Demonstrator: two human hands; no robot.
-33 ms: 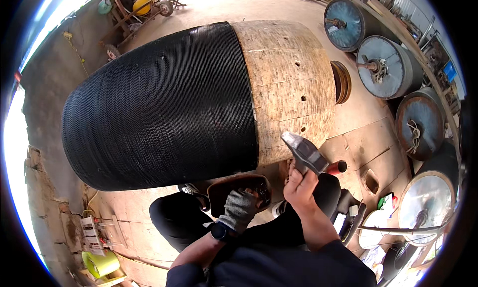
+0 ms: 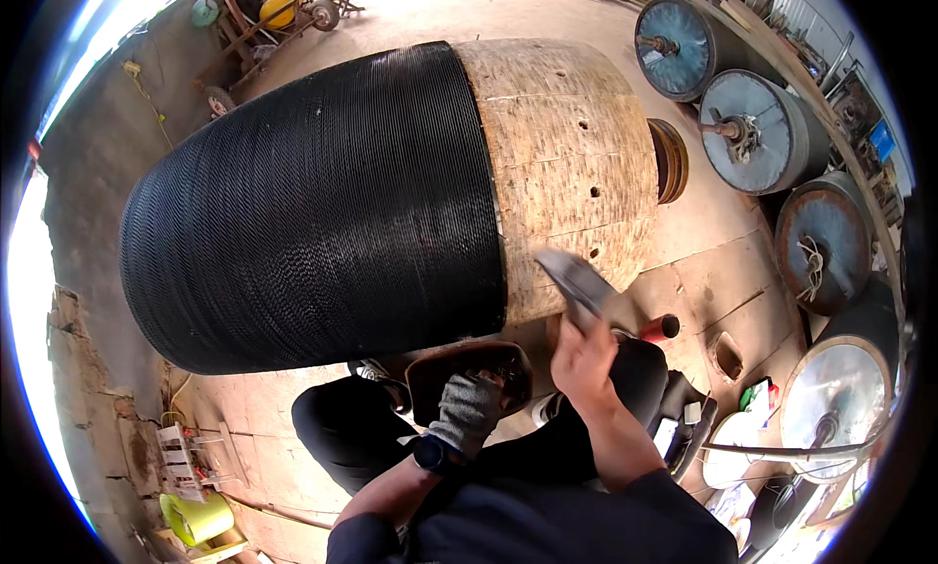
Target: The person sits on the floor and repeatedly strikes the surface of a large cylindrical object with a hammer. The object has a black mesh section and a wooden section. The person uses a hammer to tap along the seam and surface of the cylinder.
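Observation:
A large drum (image 2: 313,212) lies across my view, wound with black ridged cord on the left and bare mottled wood (image 2: 547,144) with several holes on the right. My right hand (image 2: 583,364) grips a hammer (image 2: 576,285), its motion-blurred head in front of the wood near the black winding's edge. Below the drum, my left hand (image 2: 467,410), in a grey glove with a dark watch at the wrist, reaches into a dark bin (image 2: 430,367); its fingers are curled, and what they hold is hidden.
Metal-faced rollers (image 2: 743,134) line the right side. A red cylinder (image 2: 660,327) and a black item (image 2: 684,422) lie by my right knee. A wall (image 2: 98,202) runs along the left, with a yellow spool (image 2: 195,517) at lower left and a wheelbarrow (image 2: 293,12) at the back.
The hammer and my right hand have moved slightly up and to the left, and the hammer now blurs. My left hand has barely moved.

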